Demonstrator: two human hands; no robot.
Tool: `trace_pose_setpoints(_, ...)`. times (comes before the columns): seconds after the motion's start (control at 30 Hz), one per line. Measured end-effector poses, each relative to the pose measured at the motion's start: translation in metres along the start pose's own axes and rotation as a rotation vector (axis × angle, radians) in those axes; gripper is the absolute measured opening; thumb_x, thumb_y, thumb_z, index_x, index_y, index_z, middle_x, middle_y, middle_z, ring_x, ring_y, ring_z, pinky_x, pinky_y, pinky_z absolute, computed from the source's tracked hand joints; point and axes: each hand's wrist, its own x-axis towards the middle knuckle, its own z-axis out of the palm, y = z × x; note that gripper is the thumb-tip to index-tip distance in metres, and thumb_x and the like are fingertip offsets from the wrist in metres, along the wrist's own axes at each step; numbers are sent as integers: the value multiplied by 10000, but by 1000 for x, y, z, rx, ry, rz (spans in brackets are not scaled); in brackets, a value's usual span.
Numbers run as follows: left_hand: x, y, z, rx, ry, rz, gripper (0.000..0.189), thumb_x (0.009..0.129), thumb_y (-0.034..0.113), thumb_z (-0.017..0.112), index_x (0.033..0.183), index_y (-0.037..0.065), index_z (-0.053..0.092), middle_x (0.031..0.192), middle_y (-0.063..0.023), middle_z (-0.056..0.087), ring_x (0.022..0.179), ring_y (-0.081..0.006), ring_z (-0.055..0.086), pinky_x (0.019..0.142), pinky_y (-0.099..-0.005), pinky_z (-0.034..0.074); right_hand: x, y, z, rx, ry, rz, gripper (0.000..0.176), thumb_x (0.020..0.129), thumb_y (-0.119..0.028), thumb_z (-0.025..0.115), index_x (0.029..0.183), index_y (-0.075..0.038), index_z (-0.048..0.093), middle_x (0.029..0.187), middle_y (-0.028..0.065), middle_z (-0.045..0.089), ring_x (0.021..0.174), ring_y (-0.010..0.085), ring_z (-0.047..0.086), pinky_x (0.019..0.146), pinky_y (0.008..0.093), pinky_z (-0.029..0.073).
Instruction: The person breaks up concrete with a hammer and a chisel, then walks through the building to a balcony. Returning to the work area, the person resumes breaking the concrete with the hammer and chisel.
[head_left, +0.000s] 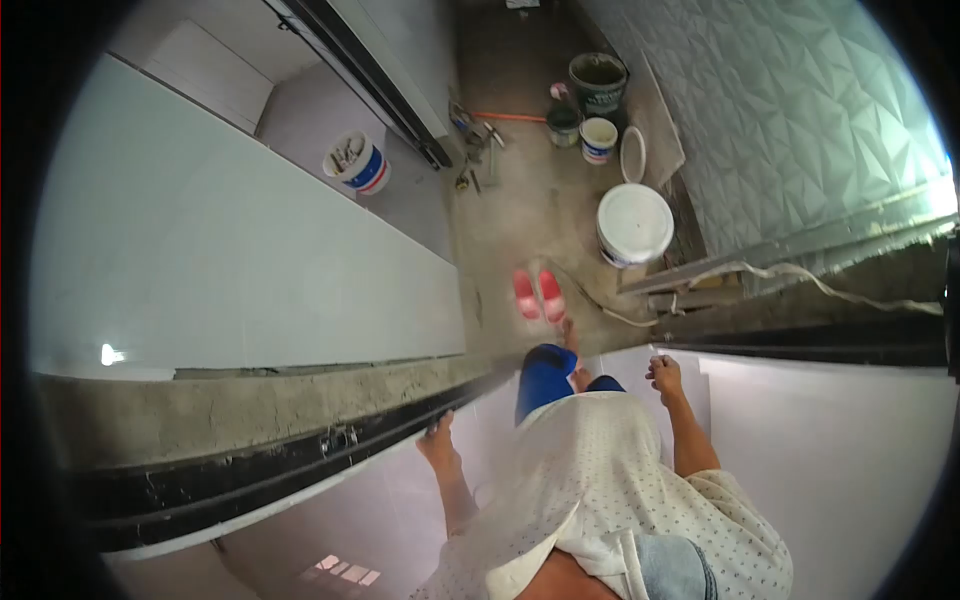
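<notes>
One view only: head camera, wide fisheye, aimed steeply down my front. White lidded bucket lies far below; my left hand and right hand sit nearer the lens than the bucket.

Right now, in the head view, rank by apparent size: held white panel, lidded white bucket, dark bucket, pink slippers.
white panel
lidded white bucket
dark bucket and pink slippers look alike, unranked

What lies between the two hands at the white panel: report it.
In the head view, between the left hand and the right hand at the white panel sits the person's knee in blue shorts.
</notes>
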Motion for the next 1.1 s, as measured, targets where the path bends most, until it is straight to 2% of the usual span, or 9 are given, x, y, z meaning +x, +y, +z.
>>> trace_pose_setpoints(0.13,-4,8,15,61,123,152,288,605,-35,770,857,-84,639,838,-72,651,753,-180,614,721,-314,506,65,-31,38,-68,-18,-184,150,877,-219,559,825,-79,569,655,15,534,576,105,542,461,263,381)
trace_pose_setpoints(0.23,-1,6,22,203,254,49,324,573,-45,775,868,-91,651,885,-101,671,767,-195,620,720,-312,511,83,-31,81,-138,27,-193,161,874,-196,567,803,-52,565,652,28,547,575,122,539,475,288,410)
trace_pose_setpoints(0.3,6,2,26,190,292,37,395,532,-61,773,903,-102,645,912,-113,672,772,-208,621,724,-320,517,167,40,95,-226,-329,-276,170,867,-181,578,860,-12,595,686,57,590,592,150,561,515,309,451)
trace_pose_setpoints(0.5,0,3,32,-46,276,231,458,532,-115,736,975,-53,636,886,-97,652,742,-184,599,693,-283,504,79,-71,114,-625,-285,-268,281,845,-226,598,977,20,631,737,123,643,636,183,623,587,336,497)
trace_pose_setpoints(0.7,6,-8,36,-101,300,143,690,533,-156,741,1177,-14,539,1063,-89,595,915,-218,574,815,-333,512,88,-77,143,-669,-372,-253,315,822,-267,583,943,18,646,762,132,655,657,191,654,608,343,511)
trace_pose_setpoints(0.73,2,-11,38,-34,268,219,630,624,-3,770,1204,-23,525,1109,-127,589,982,-219,564,825,-318,504,90,-75,150,-726,-394,-248,316,820,-279,582,931,8,652,771,136,660,659,201,657,615,348,512)
trace_pose_setpoints(0.8,4,-7,47,8,274,207,612,632,10,765,1196,-21,528,1101,-127,591,974,-222,566,820,-321,503,108,-70,166,-835,-426,-251,318,816,-303,582,907,-11,665,790,144,669,664,219,663,629,358,513)
trace_pose_setpoints(1.0,26,-19,63,43,324,83,560,656,50,751,1170,-16,539,1077,-128,598,952,-229,572,807,-332,502,164,-82,197,-1082,-412,-485,333,790,-364,589,930,-75,677,888,204,664,821,355,647,736,439,494)
trace_pose_setpoints(1.1,38,-28,71,72,343,18,535,668,69,744,1158,-13,545,1066,-128,602,941,-233,575,801,-338,501,232,-81,225,-1547,-481,-902,366,793,-370,586,981,-65,661,940,232,645,909,377,617,792,461,475)
